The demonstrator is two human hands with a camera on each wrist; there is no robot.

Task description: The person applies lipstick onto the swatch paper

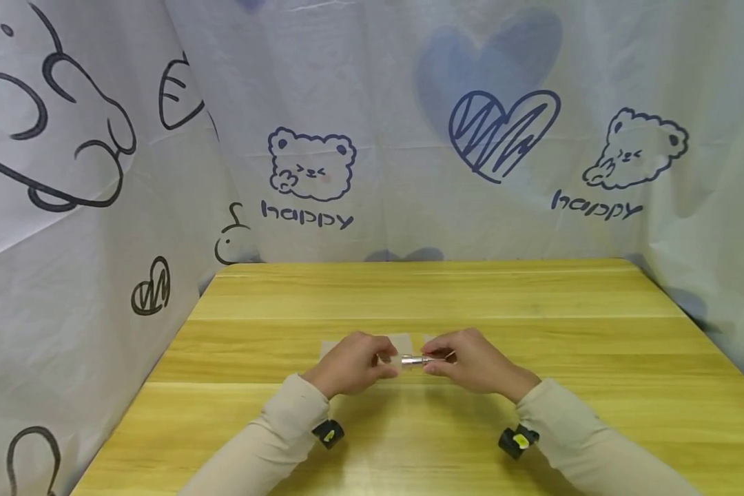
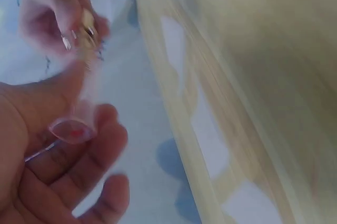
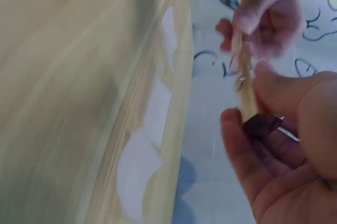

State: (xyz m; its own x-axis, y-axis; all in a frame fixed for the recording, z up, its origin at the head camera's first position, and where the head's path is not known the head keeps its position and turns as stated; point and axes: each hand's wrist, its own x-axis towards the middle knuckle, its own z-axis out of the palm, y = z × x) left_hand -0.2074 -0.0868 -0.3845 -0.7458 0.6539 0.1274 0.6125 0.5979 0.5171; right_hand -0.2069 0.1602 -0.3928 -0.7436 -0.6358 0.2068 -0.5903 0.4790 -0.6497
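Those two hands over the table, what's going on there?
A person is holding a slim tube above the table. The left hand grips its see-through end, and the right hand pinches the gold-coloured end, so the tube spans the gap between them. Whether it is one piece or two is too blurred to tell. Three pale flat pieces, perhaps paper, lie on the table; neither hand is holding them.

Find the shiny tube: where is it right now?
In the head view, the shiny tube is low, just right of centre, held between the left hand and the right hand, with pale flat pieces on the table just beyond.
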